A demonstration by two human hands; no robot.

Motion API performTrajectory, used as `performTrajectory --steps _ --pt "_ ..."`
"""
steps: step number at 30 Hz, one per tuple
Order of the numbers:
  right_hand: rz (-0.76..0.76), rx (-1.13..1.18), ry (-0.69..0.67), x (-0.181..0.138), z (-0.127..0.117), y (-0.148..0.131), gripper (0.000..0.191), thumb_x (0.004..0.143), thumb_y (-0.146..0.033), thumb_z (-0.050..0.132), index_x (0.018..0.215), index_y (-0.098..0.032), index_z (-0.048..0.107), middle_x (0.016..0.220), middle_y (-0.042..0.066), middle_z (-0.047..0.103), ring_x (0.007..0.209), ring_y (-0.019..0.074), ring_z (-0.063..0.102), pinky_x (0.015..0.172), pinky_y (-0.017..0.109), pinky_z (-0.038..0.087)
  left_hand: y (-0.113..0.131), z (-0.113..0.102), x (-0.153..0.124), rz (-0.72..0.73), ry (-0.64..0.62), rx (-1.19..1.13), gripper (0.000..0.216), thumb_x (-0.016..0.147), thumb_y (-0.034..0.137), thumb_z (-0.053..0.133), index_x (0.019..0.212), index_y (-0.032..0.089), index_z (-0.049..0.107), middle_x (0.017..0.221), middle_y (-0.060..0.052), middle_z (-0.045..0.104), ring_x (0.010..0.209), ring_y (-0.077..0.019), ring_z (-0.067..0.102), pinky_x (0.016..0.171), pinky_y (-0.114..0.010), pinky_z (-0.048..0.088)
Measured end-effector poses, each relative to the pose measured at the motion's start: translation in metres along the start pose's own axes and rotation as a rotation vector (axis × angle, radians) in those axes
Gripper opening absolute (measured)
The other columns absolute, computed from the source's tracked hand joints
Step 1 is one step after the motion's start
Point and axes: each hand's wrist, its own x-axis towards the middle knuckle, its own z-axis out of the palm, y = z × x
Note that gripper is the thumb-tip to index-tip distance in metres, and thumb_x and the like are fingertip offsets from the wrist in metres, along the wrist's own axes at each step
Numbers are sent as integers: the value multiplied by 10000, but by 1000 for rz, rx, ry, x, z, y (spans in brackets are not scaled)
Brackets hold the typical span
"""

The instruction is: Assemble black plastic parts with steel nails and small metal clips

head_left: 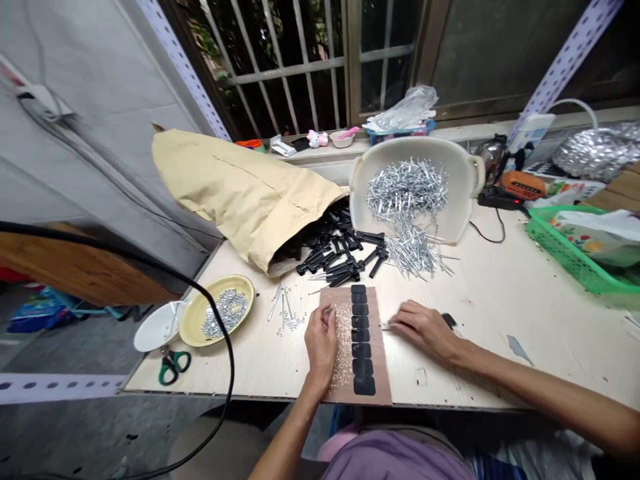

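A brown board [381, 383] lies near the table's front edge, with a column of black rounded-square pads [362, 351] down its middle. Small pale bits [343, 353] are scattered on its left half. My left hand [321, 339] rests on the board's left edge, its fingers curled inward; whatever they hold is hidden. To the right of the board, my right hand [423, 325] is closed in a pinch on a small thin piece [385, 327] that points at the board's edge. A black object [449, 321] lies just behind that hand, partly covered.
Black plastic parts [340, 250] spill from a paper sack [250, 193]. Metal pins [407, 190] fill a tilted white basket [463, 227] and spill out. A yellow bowl [190, 327] of small metal pieces, scissors [173, 366] and a black cable [231, 360] are left; a green basket [555, 250] is right.
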Motion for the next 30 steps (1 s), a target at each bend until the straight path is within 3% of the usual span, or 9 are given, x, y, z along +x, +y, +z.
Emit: performTrajectory --steps 3,5,9,13,19,25,30 --pt "0 -81 17 -9 -9 5 233 926 -313 450 893 -211 656 823 41 620 751 154 514 614 256 364 1 0 -2 -19 -2 -35 260 850 321 488 1017 164 611 806 -58 632 710 -179 583 678 -296 446" --pt "-43 -142 53 4 -12 3 231 920 -323 461 878 -205 655 833 44 624 761 162 508 647 271 360 2 0 -2 -40 -2 -67 253 850 320 492 1008 162 612 805 -57 629 716 -175 580 680 -292 444" --pt "-139 -256 98 72 -3 -12 237 933 -303 436 881 -189 638 860 44 618 791 167 471 674 284 323 0 -12 1 -50 12 -139 249 858 323 485 1006 167 610 854 -57 631 729 -161 578 685 -276 445" --pt "-292 -435 -26 145 23 -16 199 917 -249 470 807 -205 630 817 36 604 802 182 420 677 314 260 -19 -44 12 -31 110 -26 230 870 292 461 976 165 621 923 -70 626 781 -166 577 710 -280 439" --pt "-439 -526 -130 192 53 -3 194 927 -232 443 933 -237 637 823 45 593 836 196 406 691 331 225 -54 -85 20 -39 103 277 232 881 285 439 959 184 634 898 -59 623 750 -178 581 699 -298 423" --pt "-317 -557 -181 202 60 -6 213 901 -149 415 946 -171 622 869 62 571 784 170 466 690 307 273 -64 -80 32 -26 81 425 256 899 268 411 987 189 639 894 -60 608 799 -181 577 690 -285 420" --pt "-144 -418 -105 196 44 -11 280 868 -159 418 1112 -201 548 975 43 548 768 141 518 573 251 301 -65 -72 53 27 46 533 277 906 242 399 1024 189 644 896 -66 591 833 -183 553 681 -275 401"
